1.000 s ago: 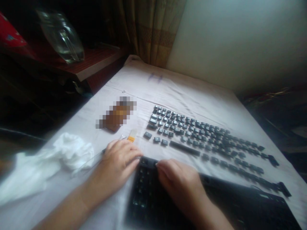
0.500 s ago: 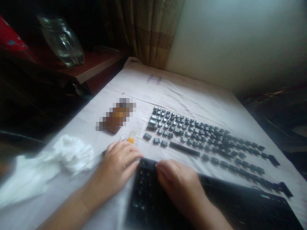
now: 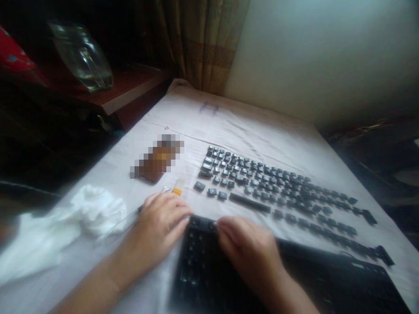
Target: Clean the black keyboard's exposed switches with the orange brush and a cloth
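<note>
The black rectangular plastic keyboard (image 3: 327, 272) lay on the pale cloth sheet (image 3: 196, 131), left hand (image 3: 163, 218) still against its corner, curled right hand (image 3: 250, 244) shifted slightly rightward, whether either grasped anything impossible to tell.

Left hand (image 3: 164, 217): bare | right hand (image 3: 249, 244): bare | both forearms (image 3: 101, 277): bare, rounded, tapering handward

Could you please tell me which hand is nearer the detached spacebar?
Right: the right hand is just below the spacebar in view; the left hand is farther off, leftward.
</note>
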The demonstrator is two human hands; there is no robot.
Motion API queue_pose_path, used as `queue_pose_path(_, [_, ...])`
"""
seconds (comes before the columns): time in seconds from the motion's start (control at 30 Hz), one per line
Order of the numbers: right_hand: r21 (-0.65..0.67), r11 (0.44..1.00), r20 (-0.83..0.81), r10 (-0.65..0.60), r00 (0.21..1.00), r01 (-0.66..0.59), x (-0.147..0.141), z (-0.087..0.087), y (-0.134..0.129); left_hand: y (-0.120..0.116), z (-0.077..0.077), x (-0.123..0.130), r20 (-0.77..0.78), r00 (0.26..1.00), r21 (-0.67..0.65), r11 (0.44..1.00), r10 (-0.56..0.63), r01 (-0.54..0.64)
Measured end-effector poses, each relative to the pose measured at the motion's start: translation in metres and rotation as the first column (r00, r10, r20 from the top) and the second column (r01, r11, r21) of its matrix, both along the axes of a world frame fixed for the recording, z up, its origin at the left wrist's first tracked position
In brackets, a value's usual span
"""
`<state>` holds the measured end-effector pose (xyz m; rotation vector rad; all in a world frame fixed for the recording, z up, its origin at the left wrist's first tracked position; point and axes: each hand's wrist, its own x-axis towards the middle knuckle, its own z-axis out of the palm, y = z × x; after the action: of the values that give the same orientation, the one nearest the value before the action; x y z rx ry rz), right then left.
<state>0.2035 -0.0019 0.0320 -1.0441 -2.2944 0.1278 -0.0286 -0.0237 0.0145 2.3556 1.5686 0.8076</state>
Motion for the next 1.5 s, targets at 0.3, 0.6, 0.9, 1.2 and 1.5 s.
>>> queue_pose_path(0.3, [0.032, 0.999, -0.003, -0.036, 0.999, 0.036, 0.025, 0.009, -0.005, -0.001, -0.001, 0.007, -0.002, 1.0, 0.067, 0.997, -0.024, 0.024])
queue_pose_path(0.6, [-0.013, 1.0, 0.033, -0.015, 0.999, 0.016, 0.016, -0.004, -0.009, 0.002, -0.006, 0.007, 0.011, 1.0, 0.07, 0.997, -0.019, 0.019])
queue_pose_path(0.9, [-0.038, 0.999, 0.105, -0.011, 0.994, 0.015, 0.014, -0.004, -0.007, 0.001, -0.006, 0.009, 0.013, 1.0, 0.087, 0.996, -0.01, 0.009])
queue_pose_path(1.2, [-0.031, 0.999, 0.116, -0.015, 0.993, 0.019, 0.011, 0.0, -0.003, -0.001, -0.004, 0.01, 0.028, 0.999, 0.094, 0.995, -0.019, 0.016])
queue_pose_path(1.5, [-0.068, 0.998, 0.121, -0.008, 0.993, 0.016, 0.011, -0.001, -0.004, 0.001, -0.006, 0.01, 0.026, 0.999, 0.088, 0.996, -0.024, 0.021])
